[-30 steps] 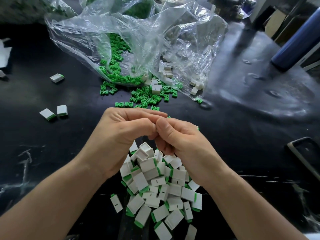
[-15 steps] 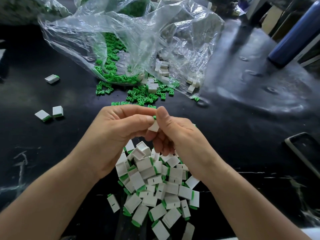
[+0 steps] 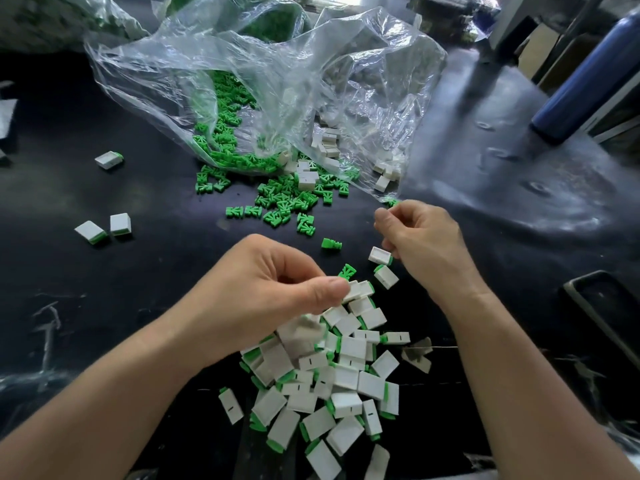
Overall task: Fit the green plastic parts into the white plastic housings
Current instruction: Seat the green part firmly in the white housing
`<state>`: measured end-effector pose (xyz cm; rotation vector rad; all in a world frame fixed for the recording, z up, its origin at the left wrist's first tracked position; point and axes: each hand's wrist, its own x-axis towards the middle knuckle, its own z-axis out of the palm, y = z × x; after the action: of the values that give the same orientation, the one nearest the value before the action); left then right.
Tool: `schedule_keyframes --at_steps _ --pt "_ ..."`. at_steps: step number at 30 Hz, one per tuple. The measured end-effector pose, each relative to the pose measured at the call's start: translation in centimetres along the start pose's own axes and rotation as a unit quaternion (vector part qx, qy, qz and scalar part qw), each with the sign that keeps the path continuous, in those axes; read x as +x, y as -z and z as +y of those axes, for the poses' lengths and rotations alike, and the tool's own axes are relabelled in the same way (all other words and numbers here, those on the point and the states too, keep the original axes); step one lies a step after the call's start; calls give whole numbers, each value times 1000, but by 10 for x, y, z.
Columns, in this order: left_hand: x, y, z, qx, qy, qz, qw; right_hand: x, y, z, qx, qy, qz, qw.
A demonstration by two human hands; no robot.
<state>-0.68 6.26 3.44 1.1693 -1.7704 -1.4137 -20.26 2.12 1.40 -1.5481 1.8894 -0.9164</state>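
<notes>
2 bare hands over a black table (image 3: 138, 306), above a heap of white housings (image 3: 346, 382) with green ends showing. Left hand (image 3: 277, 292): fingers curled inward, thumb pressed against the forefinger; 1 green part (image 3: 347, 271) just past the thumb tip, grip on it not discernible. Right hand (image 3: 422, 244): apart from the left and nearer the bag, thumb and forefinger tips pressed together, other fingers curled; nothing discernible in the pinch. 1 fitted housing (image 3: 380, 255) just beside its little-finger edge, contact not discernible; another fitted housing (image 3: 386, 277) just below, beside the heap's far edge. Loose green parts (image 3: 287, 199) scattered beyond both hands, spilling from the mouth of a clear plastic bag (image 3: 277, 81); unfitted white housings (image 3: 329, 143) inside the bag's right side. 3 fitted pieces well apart at left: 1 alone (image 3: 109, 159), 2 side by side (image 3: 104, 228). Blue cylinder (image 3: 585, 81) at far right.
</notes>
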Motion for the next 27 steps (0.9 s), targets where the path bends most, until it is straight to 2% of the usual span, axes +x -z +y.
schedule_keyframes --at_steps 5,11,17,27 --pt "4 1 -4 29 13 94 995 -3 -7 -1 -96 32 -5 995" --pt "15 6 -17 104 31 208 972 -5 -15 -5 -136 65 -16 988" --pt "23 12 -28 147 45 234 960 1 -22 -13 -138 79 -34 987" --pt "26 8 -29 171 49 224 958 46 -57 -45 -154 164 -108 968"
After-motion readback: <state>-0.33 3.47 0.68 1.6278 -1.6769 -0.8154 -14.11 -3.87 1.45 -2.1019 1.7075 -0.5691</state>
